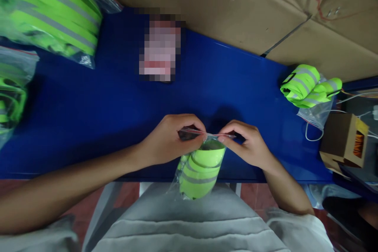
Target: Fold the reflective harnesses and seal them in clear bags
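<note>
Between my hands hangs a clear zip bag (176,179) with a red-lined seal. Inside it is a rolled neon green reflective strap (201,177) with grey bands. My left hand (174,138) pinches the bag's top edge between thumb and fingers. A short way along the same edge, my right hand (246,139) pinches it too. The bag hangs over the table's front edge, close to my body. Whether the seal is fully closed, I cannot tell.
A blue table (118,106) spans the view. Bagged green straps (59,12) lie at the left. A blurred-out flat item (161,49) sits farther back. Loose green rolls (307,86) and a small cardboard box (339,139) stand at the right. Large brown cartons (206,0) line the back.
</note>
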{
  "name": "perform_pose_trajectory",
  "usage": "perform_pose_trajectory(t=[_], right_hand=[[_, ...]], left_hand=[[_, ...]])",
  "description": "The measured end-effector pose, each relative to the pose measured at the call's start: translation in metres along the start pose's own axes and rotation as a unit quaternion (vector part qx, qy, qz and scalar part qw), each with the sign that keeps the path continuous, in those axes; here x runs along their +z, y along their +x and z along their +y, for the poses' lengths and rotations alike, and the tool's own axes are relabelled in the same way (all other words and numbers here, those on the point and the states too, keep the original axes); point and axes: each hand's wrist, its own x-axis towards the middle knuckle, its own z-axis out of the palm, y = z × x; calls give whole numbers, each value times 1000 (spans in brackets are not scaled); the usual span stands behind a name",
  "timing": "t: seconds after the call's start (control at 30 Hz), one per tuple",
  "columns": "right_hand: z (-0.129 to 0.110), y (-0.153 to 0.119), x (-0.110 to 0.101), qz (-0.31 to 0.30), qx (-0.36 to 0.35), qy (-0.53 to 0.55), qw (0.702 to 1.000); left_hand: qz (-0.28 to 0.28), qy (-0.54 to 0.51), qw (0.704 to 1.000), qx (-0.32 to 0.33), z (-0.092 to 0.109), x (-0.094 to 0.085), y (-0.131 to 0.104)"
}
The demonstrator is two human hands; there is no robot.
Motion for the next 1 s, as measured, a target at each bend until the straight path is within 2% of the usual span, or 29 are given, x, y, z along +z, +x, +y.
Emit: perform_pose_trajectory(t=[0.13,0.3,0.5,0.7,0.8,0.9,1.0], right_hand=[[2,-1,6,18,-9,13,1000],[2,0,16,36,-27,32,998],[2,1,10,24,-28,33,999],[7,3,8,102,-9,37,994],[11,3,13,121,-3,58,991],[16,4,14,145,32,82,986],[20,8,9,205,61,93,973]], left_hand=[[-3,6,1000,-5,-2,-1,0],[13,-8,998,54,-7,3,0],[31,-20,998,55,-6,0,1],[21,-15,999,39,-2,-11,3],[-8,-10,1000,19,-2,-16,3],[-29,14,999,-4,-4,-21,5],[11,49,999,2,-7,-24,6]])
